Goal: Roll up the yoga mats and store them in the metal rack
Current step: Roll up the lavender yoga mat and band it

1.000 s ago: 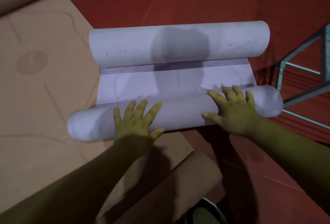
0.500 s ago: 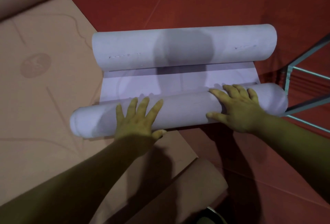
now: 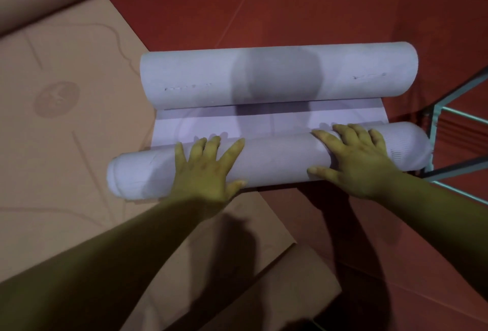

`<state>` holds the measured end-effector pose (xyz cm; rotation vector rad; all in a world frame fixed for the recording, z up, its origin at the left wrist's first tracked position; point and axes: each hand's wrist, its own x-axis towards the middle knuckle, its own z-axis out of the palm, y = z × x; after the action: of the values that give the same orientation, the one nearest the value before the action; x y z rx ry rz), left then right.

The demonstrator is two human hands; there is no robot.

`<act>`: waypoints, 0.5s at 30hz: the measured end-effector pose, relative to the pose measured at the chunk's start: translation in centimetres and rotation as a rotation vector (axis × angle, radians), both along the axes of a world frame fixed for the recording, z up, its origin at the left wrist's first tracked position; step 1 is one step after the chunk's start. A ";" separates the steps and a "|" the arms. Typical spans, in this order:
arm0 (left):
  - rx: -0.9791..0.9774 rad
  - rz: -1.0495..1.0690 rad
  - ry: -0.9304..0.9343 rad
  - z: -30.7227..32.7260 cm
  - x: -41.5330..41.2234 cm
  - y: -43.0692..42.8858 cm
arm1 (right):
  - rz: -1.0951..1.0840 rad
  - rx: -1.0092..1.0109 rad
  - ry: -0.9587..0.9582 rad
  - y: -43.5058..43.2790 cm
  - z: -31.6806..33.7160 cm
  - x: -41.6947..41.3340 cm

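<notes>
Both the left hand [image 3: 207, 172] and right hand [image 3: 359, 164] press flat on the near roll of the lilac yoga mat [image 3: 277, 163], fingers spread, released; metal rack [image 3: 433, 130] just beside the roll's end at 3 o'clock; tan mat [image 3: 66, 132] at 9 o'clock.

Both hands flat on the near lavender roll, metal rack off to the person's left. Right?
Not quite. The head view shows the metal rack at the person's right, beside the right end of the near lavender roll. The left hand and right hand do both press flat on that roll.
</notes>
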<state>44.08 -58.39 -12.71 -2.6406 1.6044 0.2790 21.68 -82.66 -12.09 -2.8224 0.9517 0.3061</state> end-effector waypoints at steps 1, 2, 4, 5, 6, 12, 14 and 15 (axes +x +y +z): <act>-0.020 -0.011 -0.013 -0.4 -0.4 0.5 | -0.006 0.009 0.016 -0.1 0.1 0.2; -0.033 -0.019 -0.024 -0.8 -0.7 0.7 | -0.005 0.009 0.025 -0.3 0.2 0.4; -0.029 -0.008 -0.035 -0.9 -0.7 0.4 | 0.013 -0.003 0.042 -0.4 0.3 0.6; 0.000 0.003 -0.034 -0.8 -0.4 0.0 | 0.026 -0.006 0.056 -0.5 0.4 0.9; 0.038 0.009 -0.036 -0.6 -0.1 -0.3 | 0.036 -0.006 0.072 -0.6 0.5 1.2; 0.097 -0.022 -0.072 0.1 1.1 -1.5 | 0.051 0.005 0.082 -1.3 1.1 2.3; 0.082 -0.049 -0.088 0.2 1.3 -1.5 | 0.057 0.009 0.084 -1.2 1.2 2.2; 0.072 -0.070 -0.097 0.1 1.4 -1.4 | 0.061 0.007 0.082 -1.0 1.2 2.1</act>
<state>45.52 -59.78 -12.64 -2.4984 1.6202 0.1982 23.77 -83.62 -10.85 -2.8562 0.8789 0.4355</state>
